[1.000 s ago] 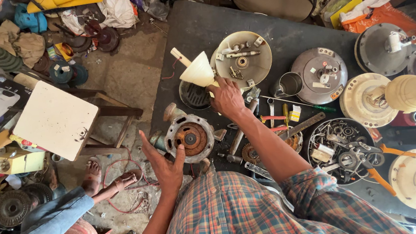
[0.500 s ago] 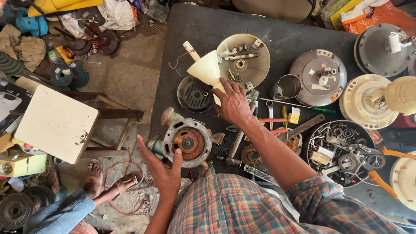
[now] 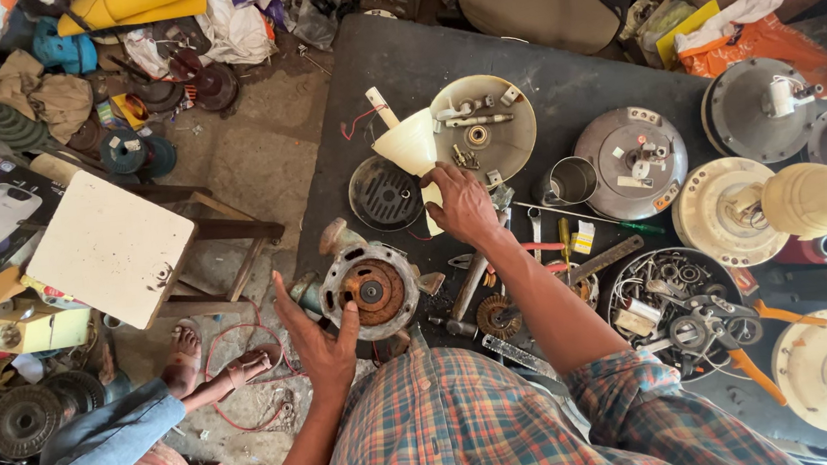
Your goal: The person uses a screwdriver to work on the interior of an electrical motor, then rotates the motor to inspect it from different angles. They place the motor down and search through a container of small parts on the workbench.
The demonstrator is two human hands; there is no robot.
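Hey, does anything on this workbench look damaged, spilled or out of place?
The motor housing by the left hand has a rusty brown centre and sits at the table's edge, partly overhanging. Tools and loose parts lie jumbled near the right hand. Otherwise it is just dismantled fan parts; nothing looks spilled.

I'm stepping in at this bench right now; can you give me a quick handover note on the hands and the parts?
Left hand: open, palm against the side of the rusty motor stator housing at the table's near left edge, steadying it, not gripping.
Right hand: fingers bent down on a cream plastic piece just below the cream cone cover; whether it is gripped cannot be told.
Nearby: round cream fan cover with loose parts in it, black vented disc, hammer, spanner.
Done: housing lies opened, windings showing.
Left: parts lie spread out and unassembled.
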